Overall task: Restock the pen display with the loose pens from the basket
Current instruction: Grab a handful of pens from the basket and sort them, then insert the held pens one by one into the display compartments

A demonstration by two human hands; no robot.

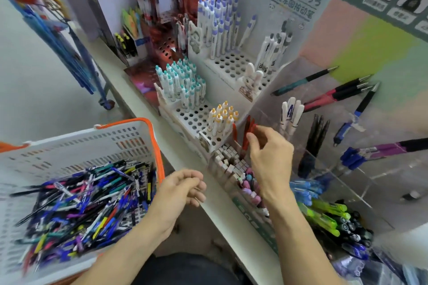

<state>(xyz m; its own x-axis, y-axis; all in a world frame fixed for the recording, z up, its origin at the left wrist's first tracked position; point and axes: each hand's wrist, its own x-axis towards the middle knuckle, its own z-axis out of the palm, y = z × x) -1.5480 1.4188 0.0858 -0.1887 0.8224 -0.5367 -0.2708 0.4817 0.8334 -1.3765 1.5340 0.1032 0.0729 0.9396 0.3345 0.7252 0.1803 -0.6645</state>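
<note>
The white basket [76, 143] with orange handles sits near left, heaped with loose pens [81, 203]. Right of it on the tabletop [185, 146] stands the pen display [196, 120]. The right hand [269, 157] pinches red pens [249, 132] beside the display; the left hand [183, 188] hangs loosely curled, holding nothing.

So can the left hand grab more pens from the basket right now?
Probably yes. The left hand hovers just past the basket's orange rim, its fingers loosely curled around nothing, and the loose pens lie uncovered in the open basket right beside it.
</note>
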